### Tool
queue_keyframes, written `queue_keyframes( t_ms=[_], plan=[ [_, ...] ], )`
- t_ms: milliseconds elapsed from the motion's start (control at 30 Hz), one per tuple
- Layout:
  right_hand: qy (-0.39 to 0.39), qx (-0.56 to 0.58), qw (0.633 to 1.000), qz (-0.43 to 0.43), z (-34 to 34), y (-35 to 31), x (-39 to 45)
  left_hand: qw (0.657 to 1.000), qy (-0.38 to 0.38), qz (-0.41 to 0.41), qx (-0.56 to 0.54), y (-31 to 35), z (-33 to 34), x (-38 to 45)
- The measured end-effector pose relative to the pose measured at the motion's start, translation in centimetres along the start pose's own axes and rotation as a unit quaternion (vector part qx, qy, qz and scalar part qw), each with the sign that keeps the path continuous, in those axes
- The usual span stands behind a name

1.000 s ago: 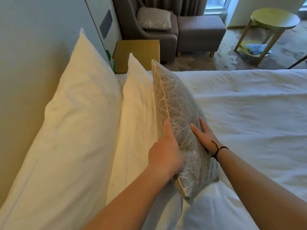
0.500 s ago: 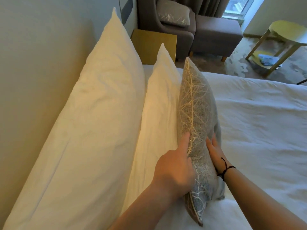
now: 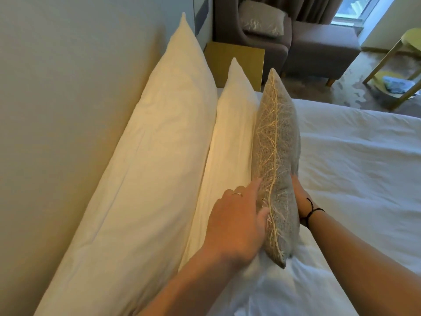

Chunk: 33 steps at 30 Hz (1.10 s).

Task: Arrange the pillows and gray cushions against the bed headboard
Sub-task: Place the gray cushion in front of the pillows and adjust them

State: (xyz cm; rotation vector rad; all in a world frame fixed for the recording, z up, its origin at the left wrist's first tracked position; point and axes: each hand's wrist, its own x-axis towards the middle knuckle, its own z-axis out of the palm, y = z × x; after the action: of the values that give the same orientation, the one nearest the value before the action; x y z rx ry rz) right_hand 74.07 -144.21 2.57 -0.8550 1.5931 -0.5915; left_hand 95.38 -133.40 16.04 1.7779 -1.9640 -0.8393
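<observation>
The gray cushion (image 3: 276,160) now stands more upright on the bed (image 3: 355,160), pressed against the smaller white pillow (image 3: 230,142), no longer tilted as a second ago. Left hand (image 3: 237,222) lies flat on its pillow side, fingers (image 3: 255,185) extended; right hand (image 3: 300,197) presses the opposite face, fingers hidden behind it, so their curl cannot be told. Beyond the left fingers, the large pillow (image 3: 145,169) leans on the headboard (image 3: 68,87).

Gray armchair (image 3: 250,35) and ottoman (image 3: 319,51) by the window (image 3: 355,8) — patterned floor (image 3: 355,87).
</observation>
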Motion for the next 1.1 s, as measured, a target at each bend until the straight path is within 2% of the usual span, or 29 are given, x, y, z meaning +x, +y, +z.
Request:
queue_keyframes(
  t_ms=[133,200,300,433,533,633,733,767,800,900,1100],
  plan=[
    [0.074,0.049,0.994,0.069,-1.7,-1.0,-2.9,0.997,0.042,-0.043,0.038,-2.8,-0.2,-5.8],
    [0.092,0.052,0.993,0.043,-2.4,-1.9,-5.1,0.995,0.033,-0.087,0.022,-4.3,0.2,-9.2],
    [0.1,0.018,0.993,-0.056,-2.5,-3.7,-9.3,0.981,0.03,-0.181,-0.059,-6.0,1.0,-13.5],
    [0.102,-0.135,0.962,-0.213,-0.9,-5.6,-14.9,0.92,0.049,-0.309,-0.235,-7.0,2.2,-17.3],
    [0.088,-0.227,0.927,-0.286,1.0,-6.1,-17.9,0.84,0.04,-0.391,-0.374,-7.1,2.5,-18.9],
    [0.061,-0.271,0.921,-0.273,2.3,-5.2,-18.9,0.776,0.045,-0.432,-0.458,-7.2,2.2,-19.6],
    [0.051,-0.274,0.929,-0.244,2.9,-3.4,-18.7,0.76,0.076,-0.417,-0.492,-7.3,2.2,-19.9],
    [0.047,-0.271,0.931,-0.241,3.1,-2.9,-18.7,0.766,0.103,-0.409,-0.486,-7.4,2.2,-20.0],
    [0.043,-0.267,0.933,-0.238,3.2,-2.5,-18.7,0.786,0.136,-0.401,-0.45,-7.7,2.2,-20.1],
    [0.038,-0.262,0.936,-0.23,3.7,-2.1,-18.7,0.861,0.2,-0.392,-0.256,-8.9,1.6,-20.8],
    [-0.016,-0.257,0.943,-0.211,4.0,-2.1,-19.4,0.914,0.181,-0.358,-0.063,-9.8,1.9,-21.9]
  ],
)
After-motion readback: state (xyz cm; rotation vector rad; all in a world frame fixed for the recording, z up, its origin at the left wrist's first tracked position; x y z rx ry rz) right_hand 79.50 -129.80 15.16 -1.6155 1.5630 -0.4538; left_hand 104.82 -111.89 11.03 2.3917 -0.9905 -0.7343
